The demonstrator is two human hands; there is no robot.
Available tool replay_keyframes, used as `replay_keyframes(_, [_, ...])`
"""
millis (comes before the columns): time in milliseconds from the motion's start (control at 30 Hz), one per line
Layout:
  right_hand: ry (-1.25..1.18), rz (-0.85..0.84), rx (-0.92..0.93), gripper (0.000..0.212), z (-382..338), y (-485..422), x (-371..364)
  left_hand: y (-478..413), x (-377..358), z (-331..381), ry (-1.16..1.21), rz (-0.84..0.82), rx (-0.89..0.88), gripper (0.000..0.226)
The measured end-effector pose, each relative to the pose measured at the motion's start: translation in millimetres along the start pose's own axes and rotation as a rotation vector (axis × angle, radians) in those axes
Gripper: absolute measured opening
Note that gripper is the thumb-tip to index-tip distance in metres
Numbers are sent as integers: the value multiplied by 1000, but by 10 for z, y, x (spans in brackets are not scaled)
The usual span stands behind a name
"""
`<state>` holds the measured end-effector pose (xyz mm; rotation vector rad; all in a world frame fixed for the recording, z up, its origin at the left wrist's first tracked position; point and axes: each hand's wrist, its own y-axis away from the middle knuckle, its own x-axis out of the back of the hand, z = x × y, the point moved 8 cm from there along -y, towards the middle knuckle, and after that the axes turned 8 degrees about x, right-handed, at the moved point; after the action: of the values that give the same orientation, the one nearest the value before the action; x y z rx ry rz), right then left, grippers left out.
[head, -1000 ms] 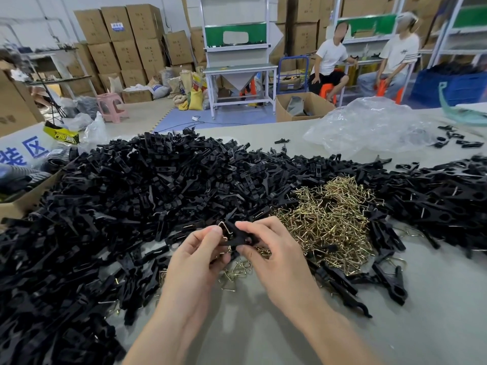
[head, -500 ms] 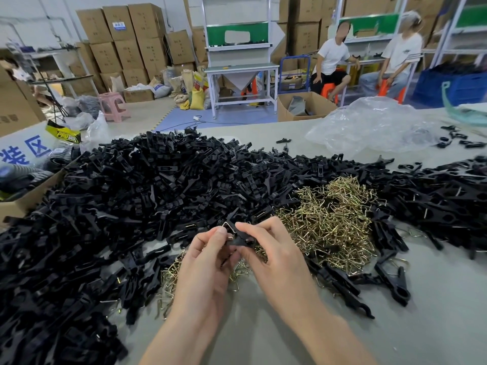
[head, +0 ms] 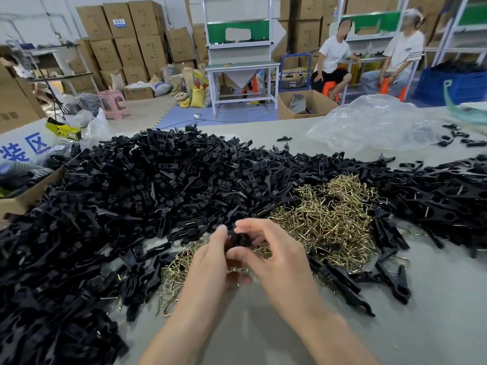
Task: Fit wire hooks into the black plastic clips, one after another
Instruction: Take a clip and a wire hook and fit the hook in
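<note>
Pinching a black clip (head: 238, 239) between them, left hand (head: 210, 262) and right hand (head: 276, 262) meet.

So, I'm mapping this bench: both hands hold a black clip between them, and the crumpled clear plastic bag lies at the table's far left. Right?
Not quite. The head view shows the clear plastic bag at the far right of the table, beyond the wire hooks. The rest stands: the left hand and right hand hold a black clip between them.
</note>
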<state>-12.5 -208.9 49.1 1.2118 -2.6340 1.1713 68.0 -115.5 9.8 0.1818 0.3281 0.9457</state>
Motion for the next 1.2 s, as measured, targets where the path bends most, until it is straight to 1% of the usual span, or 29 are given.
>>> replay_keyframes(67, [-58, -15, -28, 31, -10, 6, -46, 29, -114, -31, 99, -137, 92, 61])
replay_keyframes(133, [-35, -39, 37, 28, -90, -8, -84, 81, -203, -64, 120, -254, 160, 70])
replay_keyframes(167, [7, -43, 91, 26, -133, -18, -89, 98, -223, -80, 161, -288, 192, 69])
replay_keyframes(233, [73, -76, 151, 24, -158, -24, -110, 126, -228, -85, 273, -320, 245, 59])
replay_keyframes(333, [125, -194, 153, 25, -102, 2, -178, 135, -237, -116, 369, -314, 333, 45])
replay_keyframes(433, [154, -251, 150, 25, -82, 21, -217, 118, -248, -157, 384, -300, 364, 43])
replay_keyframes(667, [205, -272, 174, 21, -96, 30, -240, 74, -235, -187, 410, -292, 361, 44])
replay_keyframes(800, [218, -283, 175, 21, -92, 38, -244, 61, -234, -182, 390, -311, 352, 41])
replay_keyframes(967, [220, -276, 182, 20, -97, 42, -243, 45, -210, -192, 394, -295, 339, 40])
replay_keyframes(1100, [210, -285, 184, 21, -111, 48, -253, 61, -231, -195, 431, -295, 324, 33])
replay_keyframes(1200, [236, -274, 214, 21, -125, 41, -234, 74, -251, -177, 447, -295, 330, 38])
